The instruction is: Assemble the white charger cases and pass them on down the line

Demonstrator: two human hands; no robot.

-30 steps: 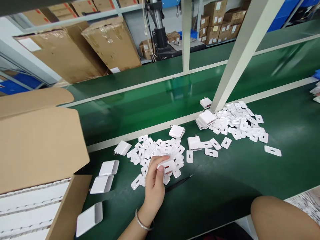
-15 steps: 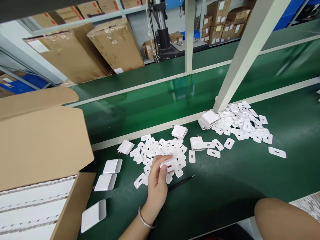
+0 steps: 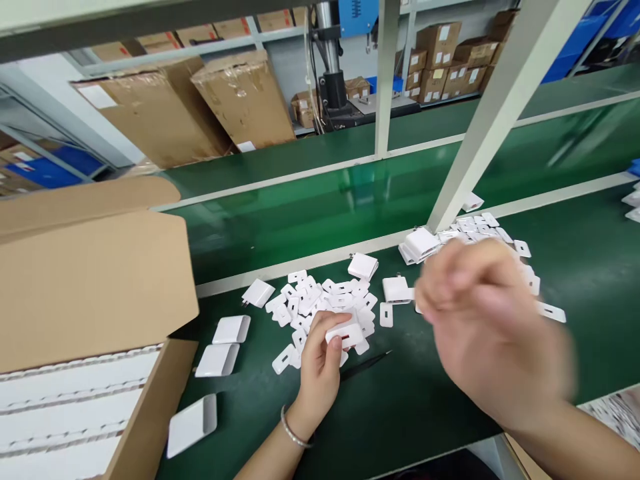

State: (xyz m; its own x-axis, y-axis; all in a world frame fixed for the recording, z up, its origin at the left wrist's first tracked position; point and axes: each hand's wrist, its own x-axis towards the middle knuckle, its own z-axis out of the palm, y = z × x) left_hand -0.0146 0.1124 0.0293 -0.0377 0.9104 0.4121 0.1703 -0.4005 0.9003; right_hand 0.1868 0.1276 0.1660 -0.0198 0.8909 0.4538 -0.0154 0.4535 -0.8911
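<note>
My left hand (image 3: 319,373), with a bangle at its wrist, is closed around a white charger (image 3: 346,328). The charger's end face, with a reddish slot, is turned towards me. Just behind it lies a heap of small white slotted plates (image 3: 306,293). Black tweezers (image 3: 369,364) rest on the green table beside this hand. My right hand (image 3: 493,327) is raised over the right side of the table, its fingers curled but smeared by motion. Whether it holds anything cannot be made out. It covers part of a second heap of slotted plates (image 3: 480,225).
On the left, a cardboard box (image 3: 95,287) stands with its flap up, white pieces in rows inside. Several white charger shells (image 3: 217,360) lie beside it. More chargers (image 3: 396,291) sit behind the heaps. A slanted metal post (image 3: 500,127) rises at the table's back edge.
My right hand has come into view and risen over the right side of the table. My left hand still holds the charger, tilted a little differently. The whole view has shifted slightly.
</note>
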